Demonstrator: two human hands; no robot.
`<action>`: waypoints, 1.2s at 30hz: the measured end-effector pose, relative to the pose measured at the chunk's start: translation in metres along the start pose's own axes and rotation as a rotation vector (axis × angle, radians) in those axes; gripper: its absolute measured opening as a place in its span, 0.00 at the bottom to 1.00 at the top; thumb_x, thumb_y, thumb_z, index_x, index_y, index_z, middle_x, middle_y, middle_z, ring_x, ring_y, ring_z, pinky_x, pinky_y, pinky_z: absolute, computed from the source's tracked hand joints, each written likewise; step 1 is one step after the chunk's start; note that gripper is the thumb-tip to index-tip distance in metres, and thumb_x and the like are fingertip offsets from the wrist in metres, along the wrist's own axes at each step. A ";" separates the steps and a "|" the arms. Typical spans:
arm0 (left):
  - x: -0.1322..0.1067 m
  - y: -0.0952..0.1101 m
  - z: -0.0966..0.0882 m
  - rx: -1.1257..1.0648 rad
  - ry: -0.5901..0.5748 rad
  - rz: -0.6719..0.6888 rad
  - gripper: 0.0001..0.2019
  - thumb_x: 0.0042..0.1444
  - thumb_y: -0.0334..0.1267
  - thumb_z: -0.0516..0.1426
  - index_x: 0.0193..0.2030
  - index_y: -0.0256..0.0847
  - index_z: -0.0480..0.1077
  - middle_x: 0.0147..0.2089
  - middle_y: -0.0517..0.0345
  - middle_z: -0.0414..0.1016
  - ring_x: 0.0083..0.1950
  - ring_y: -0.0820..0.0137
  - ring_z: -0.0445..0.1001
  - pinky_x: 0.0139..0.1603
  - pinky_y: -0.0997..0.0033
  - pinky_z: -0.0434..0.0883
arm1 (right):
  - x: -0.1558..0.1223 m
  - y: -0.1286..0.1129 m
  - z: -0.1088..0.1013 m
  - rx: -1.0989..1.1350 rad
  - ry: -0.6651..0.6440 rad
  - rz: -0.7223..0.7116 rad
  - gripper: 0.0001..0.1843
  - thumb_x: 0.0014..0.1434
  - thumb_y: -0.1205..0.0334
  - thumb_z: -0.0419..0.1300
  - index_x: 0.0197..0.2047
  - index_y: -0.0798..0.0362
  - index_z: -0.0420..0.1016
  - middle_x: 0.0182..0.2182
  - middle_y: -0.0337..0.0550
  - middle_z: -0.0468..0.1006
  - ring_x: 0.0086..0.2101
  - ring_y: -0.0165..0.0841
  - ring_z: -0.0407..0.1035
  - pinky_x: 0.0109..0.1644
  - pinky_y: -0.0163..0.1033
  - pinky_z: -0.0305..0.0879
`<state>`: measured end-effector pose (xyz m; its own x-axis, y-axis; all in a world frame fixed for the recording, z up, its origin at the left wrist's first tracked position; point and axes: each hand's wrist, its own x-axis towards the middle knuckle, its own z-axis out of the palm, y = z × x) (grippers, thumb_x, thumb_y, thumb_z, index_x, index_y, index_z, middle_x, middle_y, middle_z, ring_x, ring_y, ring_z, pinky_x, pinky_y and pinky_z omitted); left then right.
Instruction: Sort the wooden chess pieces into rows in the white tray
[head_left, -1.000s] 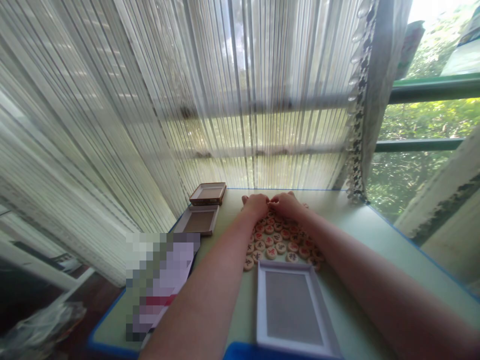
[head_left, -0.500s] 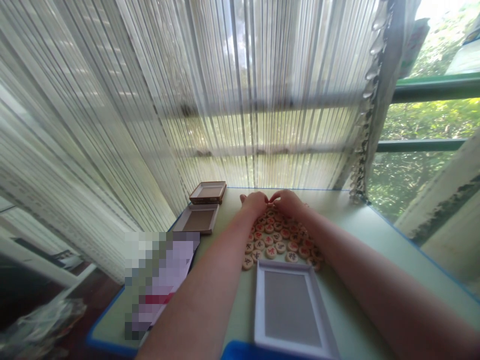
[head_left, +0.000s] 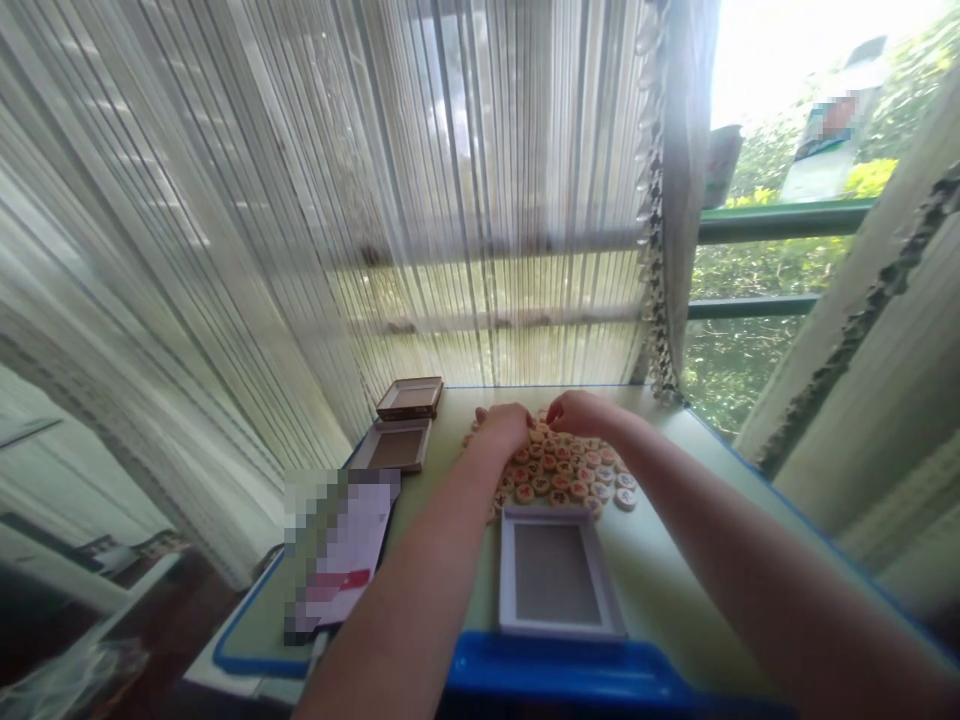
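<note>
Round wooden Chinese chess pieces (head_left: 561, 482) with red and black characters lie in a loose heap on the pale green table (head_left: 694, 580). At the far side of the heap, my left hand (head_left: 510, 426) has its fingers curled down among the pieces. Close to its right, my right hand (head_left: 581, 410) is bent inward, thumb and fingers drawn together over the pieces. Whatever sits between the fingertips of either hand is too small and hidden to make out. An open shallow box tray (head_left: 510, 590) lies on the near side of the heap.
At the far left are a brown-edged box (head_left: 409, 412) and a shallow white tray (head_left: 427, 448). A phone-like flat item (head_left: 352, 550), partly pixelated, rests left of my forearm. A blue object (head_left: 562, 665) is at the near edge. String curtains (head_left: 480, 200) hang behind the table.
The view has turned right. My hands have drawn slightly apart, and the heap is more spread out, with pieces showing left of my left hand and a single one at the right.
</note>
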<state>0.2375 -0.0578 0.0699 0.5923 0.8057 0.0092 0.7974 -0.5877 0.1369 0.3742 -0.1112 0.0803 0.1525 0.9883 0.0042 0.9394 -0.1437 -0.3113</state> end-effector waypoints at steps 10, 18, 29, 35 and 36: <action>-0.014 -0.001 0.023 0.089 0.099 0.175 0.13 0.52 0.31 0.50 0.38 0.44 0.75 0.43 0.51 0.76 0.49 0.60 0.67 0.51 0.61 0.61 | -0.042 0.010 0.035 0.019 0.319 0.038 0.17 0.53 0.64 0.52 0.44 0.52 0.77 0.42 0.47 0.77 0.44 0.37 0.67 0.49 0.37 0.59; -0.018 -0.008 0.020 0.101 0.127 0.188 0.16 0.50 0.27 0.49 0.39 0.43 0.75 0.43 0.53 0.76 0.50 0.62 0.67 0.50 0.65 0.62 | -0.006 -0.004 0.039 -0.125 0.113 -0.057 0.16 0.54 0.54 0.53 0.42 0.45 0.78 0.44 0.44 0.76 0.44 0.39 0.67 0.46 0.40 0.60; -0.027 -0.005 0.022 0.059 0.184 0.135 0.15 0.51 0.27 0.48 0.40 0.42 0.73 0.42 0.52 0.75 0.49 0.62 0.67 0.50 0.62 0.61 | 0.023 -0.001 0.031 -0.189 -0.059 -0.158 0.17 0.54 0.51 0.53 0.35 0.50 0.79 0.31 0.45 0.79 0.31 0.34 0.70 0.35 0.36 0.60; -0.028 -0.003 0.021 0.057 0.175 0.169 0.17 0.50 0.26 0.48 0.40 0.42 0.73 0.44 0.54 0.75 0.49 0.62 0.66 0.50 0.61 0.61 | 0.031 0.012 0.031 -0.179 0.016 -0.304 0.19 0.53 0.48 0.54 0.38 0.50 0.79 0.32 0.44 0.79 0.35 0.35 0.69 0.39 0.35 0.59; -0.027 -0.003 0.021 0.060 0.166 0.164 0.17 0.49 0.26 0.48 0.40 0.42 0.73 0.44 0.54 0.75 0.50 0.61 0.66 0.50 0.61 0.61 | 0.032 0.014 0.031 -0.161 0.009 -0.287 0.19 0.53 0.48 0.54 0.39 0.49 0.79 0.33 0.43 0.79 0.35 0.35 0.69 0.38 0.34 0.59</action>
<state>0.2210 -0.0792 0.0484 0.6909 0.6976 0.1898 0.7008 -0.7107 0.0615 0.3826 -0.0803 0.0462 -0.1234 0.9893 0.0784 0.9807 0.1337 -0.1424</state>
